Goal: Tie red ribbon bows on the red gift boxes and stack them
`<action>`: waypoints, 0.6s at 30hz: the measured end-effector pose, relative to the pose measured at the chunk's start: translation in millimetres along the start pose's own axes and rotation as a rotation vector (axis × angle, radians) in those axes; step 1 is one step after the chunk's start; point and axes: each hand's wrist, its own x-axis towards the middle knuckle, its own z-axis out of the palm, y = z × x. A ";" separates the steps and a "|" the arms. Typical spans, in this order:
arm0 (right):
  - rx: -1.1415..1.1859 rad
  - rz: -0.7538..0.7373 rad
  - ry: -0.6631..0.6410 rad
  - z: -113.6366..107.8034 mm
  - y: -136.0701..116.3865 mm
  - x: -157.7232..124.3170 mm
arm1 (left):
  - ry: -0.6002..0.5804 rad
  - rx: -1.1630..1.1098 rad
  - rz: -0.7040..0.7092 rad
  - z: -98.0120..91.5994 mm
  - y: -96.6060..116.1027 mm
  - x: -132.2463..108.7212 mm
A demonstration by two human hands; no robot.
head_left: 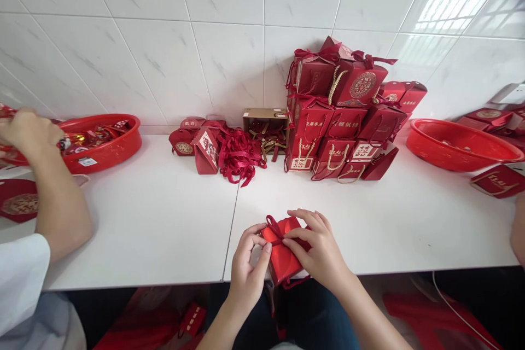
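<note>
A small red gift box (286,263) is between my hands at the table's front edge, its top facing me. A dark red ribbon (274,224) loops over the top of the box. My left hand (249,262) grips the box's left side, thumb resting near the top corner. With thumb and index finger pinched together, my right hand (315,246) holds the ribbon at the middle of the box top. The far side of the box and part of the ribbon are hidden behind my right fingers.
Stacked red gift boxes (344,126) stand against the wall. Left of them lie a heap of loose ribbons (241,156) and an open carton (266,115). Red basins stand at the left (110,156) and right (447,153). A co-worker's arm (61,197) reaches in from the left.
</note>
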 end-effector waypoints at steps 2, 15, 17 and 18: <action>0.013 0.013 -0.005 1.1 1.4 0.0 | -0.008 -0.057 -0.029 -0.1 0.4 1.3; 0.302 0.122 0.066 12.5 7.6 -3.0 | -0.223 -0.168 -0.032 8.4 -24.8 -13.5; 0.347 0.127 0.124 12.9 10.1 -5.3 | -0.180 -0.184 -0.061 14.1 -30.7 -12.8; 0.358 0.134 0.177 13.2 14.0 -7.5 | -0.134 -0.173 -0.052 14.0 -30.6 -9.0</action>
